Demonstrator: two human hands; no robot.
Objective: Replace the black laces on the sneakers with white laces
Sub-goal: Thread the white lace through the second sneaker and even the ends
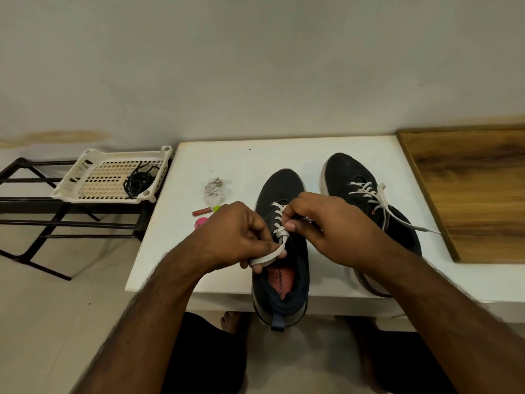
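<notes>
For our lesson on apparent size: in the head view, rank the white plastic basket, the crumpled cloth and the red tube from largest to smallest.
1. white plastic basket
2. crumpled cloth
3. red tube

Both bare forearms reach forward and converge over the near sneaker (279, 251). The left hand (237, 233) is curled, thumb and fingers pinching a flat white lace (268, 255) just above the sneaker's opening. The right hand (326, 223), knuckles up, pinches the same lace at the knot, thumb tip facing the left hand.

Two sneakers (279, 220) (366, 200), one basket (93, 177), one rack (42, 220).
</notes>
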